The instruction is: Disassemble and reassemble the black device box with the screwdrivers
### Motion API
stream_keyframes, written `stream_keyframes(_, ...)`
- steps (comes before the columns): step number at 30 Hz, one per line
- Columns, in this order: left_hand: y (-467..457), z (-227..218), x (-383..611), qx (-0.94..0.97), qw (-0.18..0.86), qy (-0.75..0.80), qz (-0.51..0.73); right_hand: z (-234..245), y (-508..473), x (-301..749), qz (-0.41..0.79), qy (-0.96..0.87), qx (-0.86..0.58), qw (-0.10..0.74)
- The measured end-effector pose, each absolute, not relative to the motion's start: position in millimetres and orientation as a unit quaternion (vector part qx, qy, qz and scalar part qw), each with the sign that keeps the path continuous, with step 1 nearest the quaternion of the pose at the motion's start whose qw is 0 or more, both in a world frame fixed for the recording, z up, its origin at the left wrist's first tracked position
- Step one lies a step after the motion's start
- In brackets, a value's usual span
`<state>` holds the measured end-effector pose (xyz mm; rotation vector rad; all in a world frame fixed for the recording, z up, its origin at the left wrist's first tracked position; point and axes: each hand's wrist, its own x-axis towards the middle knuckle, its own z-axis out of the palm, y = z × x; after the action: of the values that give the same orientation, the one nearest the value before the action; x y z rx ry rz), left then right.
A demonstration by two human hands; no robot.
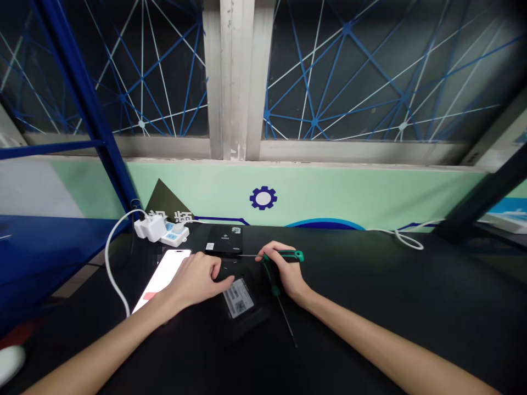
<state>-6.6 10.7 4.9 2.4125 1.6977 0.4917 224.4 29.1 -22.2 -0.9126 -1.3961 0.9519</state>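
Observation:
My right hand (287, 274) is closed around a green-and-black screwdriver (293, 255), whose thin shaft points left past my fingertips. Just below the same hand, a second green-and-black screwdriver (275, 289) lies with its shaft running toward the table's front. A black device with a white printed label (237, 299) lies between my hands. Over its upper left rests my left hand (198, 278), thumb stretched onto the label's top edge and the other fingers bent, with a gap between thumb and forefinger. A few tiny slim pieces (230, 264), too small to name, lie above the device.
A lit phone (164, 277) lies beside and partly under my left hand. Behind my hands sits a flat black box (224, 240). At the back left are a power strip (174, 235) and white charger (150, 227) with a cable (107, 258). Another white cable (405, 240) lies back right.

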Motion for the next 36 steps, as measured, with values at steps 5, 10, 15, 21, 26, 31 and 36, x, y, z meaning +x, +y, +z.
stream_keyframes(5,9.5,9.1,-6.6,0.826,0.094,0.537,0.140,-23.6,30.4,225.5,0.409,-0.595,-0.393,0.570)
stream_keyframes(10,6.3,12.9,-6.6,0.840,0.118,0.516,0.118,-22.9,30.0,225.0,0.400,-0.597,-0.395,0.572)
stream_keyframes(15,6.6,15.3,-6.1,0.826,0.144,0.535,0.102,-21.9,28.0,224.9,0.400,-0.591,-0.393,0.580)
stream_keyframes(21,8.0,11.1,-7.1,0.795,0.178,0.572,0.096,-23.5,28.2,226.5,0.423,-0.559,-0.371,0.609)
stream_keyframes(26,6.9,8.1,-7.5,0.781,0.188,0.588,0.098,-23.1,33.7,227.8,0.428,-0.554,-0.329,0.634)
stream_keyframes(31,6.4,10.0,-6.5,0.782,0.191,0.586,0.095,-16.6,38.3,230.4,0.446,-0.548,-0.308,0.637)
stream_keyframes(36,3.9,11.0,-5.8,0.778,0.194,0.591,0.092,-5.7,35.6,231.5,0.439,-0.592,-0.324,0.593)
